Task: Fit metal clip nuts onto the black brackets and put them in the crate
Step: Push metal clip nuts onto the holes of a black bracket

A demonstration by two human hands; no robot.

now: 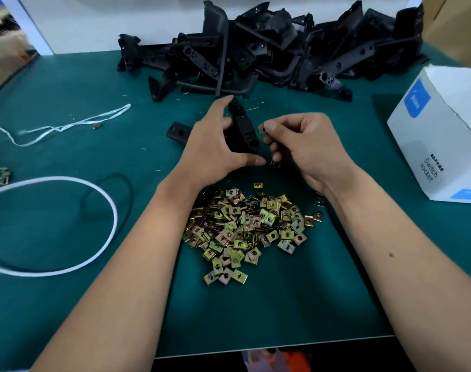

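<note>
Hands meet above a green work mat (256,304), seen from over the person's forearms. Left hand (210,146) grips a black bracket (243,130), thumb and fingers curled round its body so that the end with the round holes points toward the other hand. Right hand (301,149) pinches a single metal clip nut (262,129) between thumb and forefinger, just beside the bracket's end; whether nut and bracket touch cannot be told. Remaining right fingers are curled inward, and a second small clip (274,164) shows just below them.

Heap of loose clip nuts (242,226), brass-toned and iridescent, lies directly under both wrists, nearer the person than the grip. Pile of unassembled black brackets (269,47) lies beyond the grip, against the white wall. One separate black part (178,131) rests on the mat just left of the left hand.

White carton (441,130) printed "Switch socket" stands to the right of the right hand, well apart. White strapping (62,127) and a white cable loop (68,224) lie far left of the grip, with a few metal pieces (2,175) at the left edge.
</note>
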